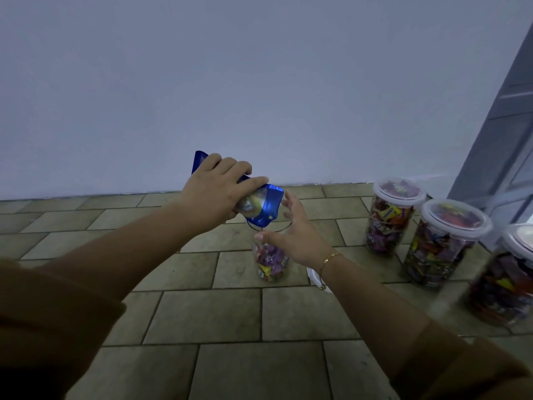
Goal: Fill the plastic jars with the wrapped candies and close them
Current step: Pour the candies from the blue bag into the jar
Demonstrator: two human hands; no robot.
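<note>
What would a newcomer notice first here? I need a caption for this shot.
The left hand tips a shiny blue candy bag mouth-down over an open clear jar at centre, partly filled with wrapped candies, while the right hand steadies the jar's rim. At the right, three lidded jars packed with candies stand in a row on the tiled floor.

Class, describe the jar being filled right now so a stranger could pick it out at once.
Start at the pale wall and drop to the tiled floor. In the middle stands a clear plastic jar under a tilted blue foil candy bag. Unlike the three lidded full jars to the right, it is open and only partly filled.
</note>
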